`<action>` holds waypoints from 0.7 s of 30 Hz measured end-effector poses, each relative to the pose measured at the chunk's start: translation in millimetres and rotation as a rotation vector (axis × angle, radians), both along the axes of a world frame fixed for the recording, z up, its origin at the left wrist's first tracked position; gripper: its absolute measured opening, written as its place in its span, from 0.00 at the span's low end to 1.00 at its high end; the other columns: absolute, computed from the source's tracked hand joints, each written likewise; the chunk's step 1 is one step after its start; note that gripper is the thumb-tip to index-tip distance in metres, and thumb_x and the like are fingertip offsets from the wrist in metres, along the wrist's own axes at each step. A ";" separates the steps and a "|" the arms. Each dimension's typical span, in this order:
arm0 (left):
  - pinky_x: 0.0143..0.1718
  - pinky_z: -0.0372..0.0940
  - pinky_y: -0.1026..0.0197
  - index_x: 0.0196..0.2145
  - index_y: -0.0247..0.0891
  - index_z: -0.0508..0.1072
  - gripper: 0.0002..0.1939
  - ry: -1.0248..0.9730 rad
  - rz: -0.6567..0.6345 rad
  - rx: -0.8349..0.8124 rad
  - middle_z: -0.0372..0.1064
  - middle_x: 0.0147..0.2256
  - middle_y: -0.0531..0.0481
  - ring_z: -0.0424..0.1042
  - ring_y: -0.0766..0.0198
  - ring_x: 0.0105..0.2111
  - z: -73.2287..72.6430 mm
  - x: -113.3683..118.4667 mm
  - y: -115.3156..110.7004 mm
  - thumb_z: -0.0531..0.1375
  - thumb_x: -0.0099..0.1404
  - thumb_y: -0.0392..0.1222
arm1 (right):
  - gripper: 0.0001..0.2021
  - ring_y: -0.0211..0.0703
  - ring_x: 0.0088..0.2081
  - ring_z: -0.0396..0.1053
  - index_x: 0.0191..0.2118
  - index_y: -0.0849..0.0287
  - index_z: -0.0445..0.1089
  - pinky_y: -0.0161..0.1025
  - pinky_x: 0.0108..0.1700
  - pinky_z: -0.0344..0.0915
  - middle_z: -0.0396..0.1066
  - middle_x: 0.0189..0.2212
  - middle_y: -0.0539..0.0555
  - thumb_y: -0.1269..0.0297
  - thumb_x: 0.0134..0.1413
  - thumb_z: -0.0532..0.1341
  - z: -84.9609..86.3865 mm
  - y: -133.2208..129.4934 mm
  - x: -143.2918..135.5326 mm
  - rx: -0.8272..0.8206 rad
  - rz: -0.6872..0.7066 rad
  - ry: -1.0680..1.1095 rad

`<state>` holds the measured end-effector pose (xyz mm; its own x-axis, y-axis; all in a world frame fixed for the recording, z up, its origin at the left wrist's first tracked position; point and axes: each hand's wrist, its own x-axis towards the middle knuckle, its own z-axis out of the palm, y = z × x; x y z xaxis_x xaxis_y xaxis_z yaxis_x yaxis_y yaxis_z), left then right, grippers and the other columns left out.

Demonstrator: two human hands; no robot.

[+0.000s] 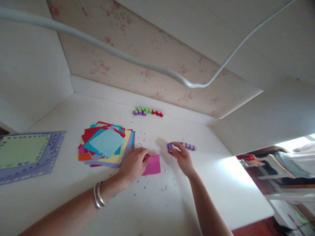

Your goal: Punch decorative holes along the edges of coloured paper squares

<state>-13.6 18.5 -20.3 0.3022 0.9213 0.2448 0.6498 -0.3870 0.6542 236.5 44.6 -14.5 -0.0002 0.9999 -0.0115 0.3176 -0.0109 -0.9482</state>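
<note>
My left hand (135,164) pinches the upper left edge of a small magenta sheet of paper (153,165) just above or on the white table. To the right, my right hand (181,158) grips a small purple craft punch (169,146) between thumb and fingers, a little apart from the sheet. A short row of purple punches (189,146) stands right behind the right hand, partly hidden by it. Left of my left hand lies a messy stack of coloured paper (107,142), a light blue sheet on top.
Green punches (143,108), red punches (157,113) and more purple punches (140,112) line up near the back wall. Punched paper bits dot the white table (73,196). Bordered purple and green sheets (24,150) lie at far left. A pale cable (147,65) crosses overhead.
</note>
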 end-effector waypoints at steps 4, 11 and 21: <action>0.39 0.67 0.61 0.42 0.41 0.72 0.08 -0.169 0.019 -0.108 0.76 0.38 0.52 0.76 0.61 0.38 -0.3 -1.1 4.2 0.57 0.68 0.44 | 0.16 0.45 0.46 0.73 0.47 0.51 0.67 0.48 0.54 0.68 0.75 0.45 0.53 0.52 0.55 0.63 -9.3 -24.3 0.3 -0.020 -0.030 0.230; 0.43 0.70 0.58 0.49 0.41 0.70 0.17 -0.268 0.113 -0.194 0.75 0.45 0.48 0.76 0.58 0.42 1.7 -1.5 8.4 0.57 0.65 0.51 | 0.16 0.47 0.41 0.75 0.49 0.54 0.67 0.43 0.42 0.72 0.77 0.40 0.57 0.53 0.59 0.60 -11.1 -24.0 -9.2 -0.005 0.092 0.066; 0.45 0.67 0.58 0.48 0.42 0.69 0.16 -0.272 0.119 -0.247 0.74 0.46 0.49 0.74 0.58 0.44 6.4 -1.4 9.2 0.58 0.65 0.49 | 0.12 0.49 0.47 0.72 0.48 0.53 0.71 0.47 0.49 0.70 0.73 0.46 0.59 0.59 0.61 0.58 -20.6 -25.2 -14.2 0.238 0.110 -0.098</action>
<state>-15.1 27.7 -13.9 0.1446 0.9872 0.0674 0.4706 -0.1285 0.8730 222.3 19.3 -35.2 -0.1196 0.9686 0.2180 0.3946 0.2479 -0.8848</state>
